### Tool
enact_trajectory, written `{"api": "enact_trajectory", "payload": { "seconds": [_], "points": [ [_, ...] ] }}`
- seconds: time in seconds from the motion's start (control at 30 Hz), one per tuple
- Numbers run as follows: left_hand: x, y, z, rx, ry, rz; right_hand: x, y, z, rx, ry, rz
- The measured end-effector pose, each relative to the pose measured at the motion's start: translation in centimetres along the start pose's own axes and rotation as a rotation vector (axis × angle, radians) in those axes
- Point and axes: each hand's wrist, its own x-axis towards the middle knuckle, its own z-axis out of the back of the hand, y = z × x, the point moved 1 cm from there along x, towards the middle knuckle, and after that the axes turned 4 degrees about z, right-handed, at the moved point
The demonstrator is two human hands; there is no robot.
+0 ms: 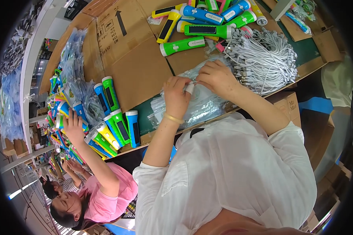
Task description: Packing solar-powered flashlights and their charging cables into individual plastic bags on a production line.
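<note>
The left hand and right hand meet with thumbs and fingertips pinched together at the upper edge of a clear plastic bag; just how each fingertip holds the film is too small to tell. A white wrap covers the left thumb. Right under the grip, and toward the person, lies a stack of clear bags, its near side close to the table edge, so there is little room on that side. Just right of the grip, a dense bundle of white cables reaches close to the right wrist and crowds that flank. Beyond the grip, a heap of flashlights in green, blue and yellow closes off the far side. The widest open room is left and far-left of the grip, where a flat cardboard sheet stretches away, with a strip of green tabletop nearer. Past that, farther left, more flashlights stand along the near edge, and a co-worker's hand is over a pile there, well apart from the grip.
</note>
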Motion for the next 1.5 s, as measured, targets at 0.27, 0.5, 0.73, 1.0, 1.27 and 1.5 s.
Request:
{"api": "enact_trajectory", "payload": {
  "seconds": [0.27, 0.5, 0.73, 1.0, 1.27, 1.5],
  "points": [
    [-1.4, -1.4, 2.6, -0.268, -0.002, 0.01, -1.6, -0.7, 2.3, 0.137, 0.024, 0.001],
    [-2.3, -2.1, 3.7, -0.397, 0.043, 0.202, -0.8, 1.0, 3.2, 0.225, 0.033, -0.008],
    [-2.9, -1.8, 3.7, -0.509, 0.128, 0.372, -0.4, 1.4, 2.9, 0.3, 0.131, 0.115],
    [-2.5, -2.7, 3.6, -0.248, 0.039, -0.066, 0.1, 0.9, 3.8, 0.446, 0.163, 0.038],
    [-3.9, -1.4, 5.1, -0.314, 0.151, -0.037, 2.1, -5.9, 9.4, 0.547, 0.376, -0.342],
    [-3.4, -3.5, 4.3, -0.299, 0.303, -0.529, 5.8, -14.1, 6.8, -0.323, 0.419, -0.595]
  ]
}}
